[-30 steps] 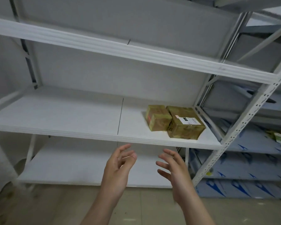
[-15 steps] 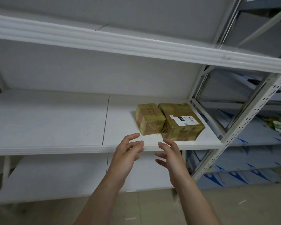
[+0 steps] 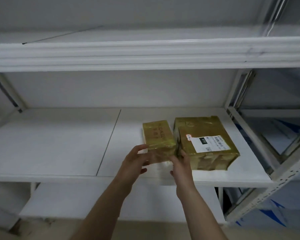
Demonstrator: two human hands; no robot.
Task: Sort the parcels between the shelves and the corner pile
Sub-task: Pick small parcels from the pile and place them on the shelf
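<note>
Two parcels wrapped in yellowish tape sit side by side on the right half of the white middle shelf (image 3: 59, 144). The small parcel (image 3: 158, 134) is on the left; the large parcel (image 3: 197, 129), which carries a white shipping label, is on the right. My left hand (image 3: 134, 163) grips the small parcel's front left corner, thumb on its front face. My right hand (image 3: 181, 164) holds its front right side, with fingers pushed into the gap between the two parcels. The small parcel's front face is partly hidden by my hands.
An upper shelf board (image 3: 145, 54) hangs close above. A lower shelf (image 3: 76, 201) lies below, above the tiled floor. A perforated grey upright (image 3: 293, 175) stands at the right. Behind it, the neighbouring rack holds white bags with blue print (image 3: 284, 213).
Both hands moved forward from in front of the shelf edge and closed on the small parcel. The camera came nearer to the shelf. The parcels have not visibly shifted.
</note>
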